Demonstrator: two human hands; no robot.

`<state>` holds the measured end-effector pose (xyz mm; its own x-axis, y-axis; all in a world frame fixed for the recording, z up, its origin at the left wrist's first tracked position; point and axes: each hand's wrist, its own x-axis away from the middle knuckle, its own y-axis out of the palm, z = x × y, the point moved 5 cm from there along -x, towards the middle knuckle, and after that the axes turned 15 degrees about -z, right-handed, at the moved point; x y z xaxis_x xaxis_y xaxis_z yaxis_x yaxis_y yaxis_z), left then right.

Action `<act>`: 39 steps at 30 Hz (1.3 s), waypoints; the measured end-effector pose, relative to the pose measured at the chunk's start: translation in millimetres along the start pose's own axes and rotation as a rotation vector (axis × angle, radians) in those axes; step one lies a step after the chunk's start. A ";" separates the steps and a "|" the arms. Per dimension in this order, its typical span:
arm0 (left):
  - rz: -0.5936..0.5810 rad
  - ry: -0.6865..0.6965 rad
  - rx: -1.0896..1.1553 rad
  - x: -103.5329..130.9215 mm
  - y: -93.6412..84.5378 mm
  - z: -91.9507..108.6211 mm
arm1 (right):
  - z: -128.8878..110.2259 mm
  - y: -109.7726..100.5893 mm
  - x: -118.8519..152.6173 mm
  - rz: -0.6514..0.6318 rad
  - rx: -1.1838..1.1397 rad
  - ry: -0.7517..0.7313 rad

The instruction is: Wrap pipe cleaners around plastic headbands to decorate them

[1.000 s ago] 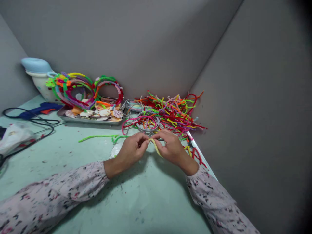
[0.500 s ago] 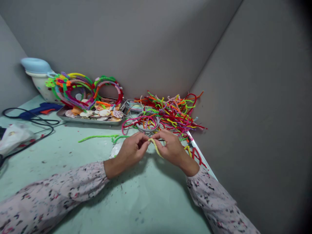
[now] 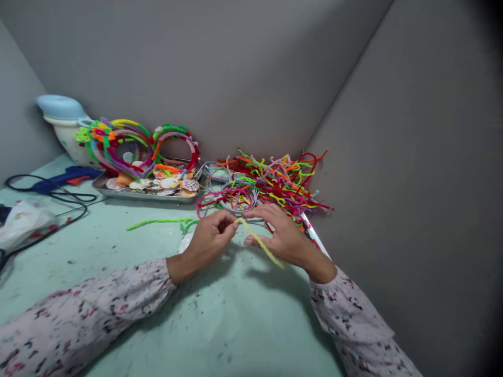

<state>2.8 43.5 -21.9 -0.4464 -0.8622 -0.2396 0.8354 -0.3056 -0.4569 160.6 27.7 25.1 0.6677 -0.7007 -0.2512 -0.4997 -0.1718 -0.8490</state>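
Note:
Between the thumb and fingertips of my left hand [image 3: 211,234] one end of a pale yellow pipe cleaner [image 3: 261,245] is pinched. The rest of it slants down to the right, across the front of my right hand [image 3: 286,236]. That hand's thumb and fingers are spread apart, with no grip on the pipe cleaner that I can see. Just left of my left hand lies a bright green pipe cleaner [image 3: 159,222] on the table. A tangle of multicoloured pipe cleaners [image 3: 275,183] is piled behind both hands.
A metal tray [image 3: 149,196] of shells stands at the back, with colourful headbands [image 3: 129,149] over it. To its left are a blue glue gun [image 3: 58,179] with a black cord and a blue-lidded white bin [image 3: 66,128]. Grey walls enclose the table behind and to the right.
My right hand has opened and moved slightly right, off the yellow pipe cleaner. More of the pipe cleaner's length now shows. My left hand keeps its pinch and has shifted slightly left.

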 end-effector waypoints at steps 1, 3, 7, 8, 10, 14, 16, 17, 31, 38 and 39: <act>-0.002 -0.004 0.008 -0.3 -0.1 -1.0 | 0.3 -2.9 1.4 0.006 -0.041 0.024; -0.003 -0.012 0.024 -0.5 -0.3 -2.6 | 1.6 -7.8 4.4 0.020 -0.140 0.078; -0.015 -0.015 0.060 0.0 0.6 -2.6 | 8.6 -8.7 6.6 0.061 -0.269 0.183; -0.019 -0.010 0.069 0.2 1.2 -2.0 | 9.5 -6.8 5.7 0.068 -0.257 0.187; -0.025 0.003 0.082 0.5 2.6 -1.2 | 9.0 -0.6 2.8 0.060 -0.191 0.164; -0.042 0.013 0.086 0.8 6.1 -2.4 | 2.9 12.2 -1.9 0.037 -0.042 0.093; -0.044 0.021 0.078 1.2 7.4 -2.9 | -0.4 15.3 -2.5 0.044 0.003 0.073; -0.044 0.029 0.067 1.5 8.0 -2.7 | -1.5 16.2 -2.6 0.047 0.013 0.071; -0.049 0.049 -0.044 5.3 11.2 -4.8 | 3.8 21.5 -3.0 0.126 0.040 0.146; -0.060 0.044 -0.019 8.7 13.1 -7.9 | -1.8 24.2 -3.9 0.142 0.075 0.153; -0.067 0.048 -0.012 9.0 12.9 -7.5 | -2.1 24.2 -4.3 0.142 0.081 0.159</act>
<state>7.2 34.9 -36.4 -0.5160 -0.8195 -0.2494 0.7997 -0.3566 -0.4831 144.5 25.1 6.5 0.4949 -0.8156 -0.2997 -0.5325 -0.0121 -0.8463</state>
